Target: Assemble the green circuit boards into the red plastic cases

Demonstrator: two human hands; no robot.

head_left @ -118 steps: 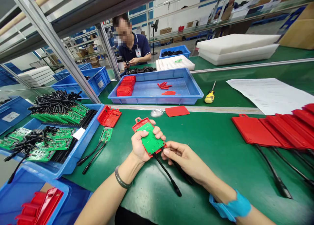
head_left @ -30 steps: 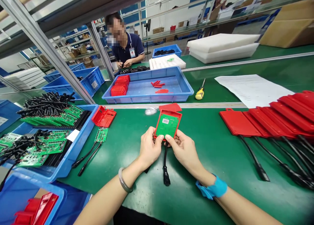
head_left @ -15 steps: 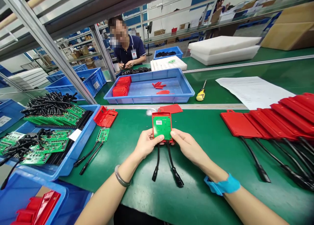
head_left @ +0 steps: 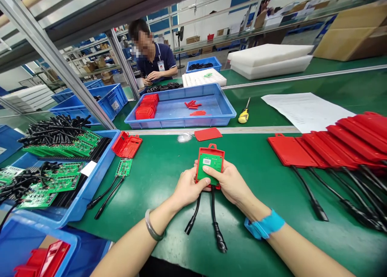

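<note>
Between my two hands is a red plastic case point(head_left: 212, 147) with a green circuit board point(head_left: 216, 163) lying inside it, a white label on the board. My left hand point(head_left: 189, 187) grips the case's lower left, its thumb over the bottom edge. My right hand point(head_left: 232, 183) holds the right side, with the thumb pressed on the middle of the board. Two black cables with connectors point(head_left: 218, 232) hang from the lower end. Beyond the case, a flat red cover point(head_left: 208, 134) rests beside a clear plastic bag point(head_left: 184, 137).
At left stand a blue bin of cabled boards point(head_left: 75, 212), an open red case point(head_left: 127, 144) and a loose board point(head_left: 123, 167). Red cased units point(head_left: 290, 150) overlap at right. Behind are a blue tray point(head_left: 181, 123), a screwdriver point(head_left: 243, 115), paper point(head_left: 305, 107) and a co-worker point(head_left: 155, 61).
Both hands have brought the case closer and slightly right. My right thumb has moved from the case's right edge onto the middle of the board.
</note>
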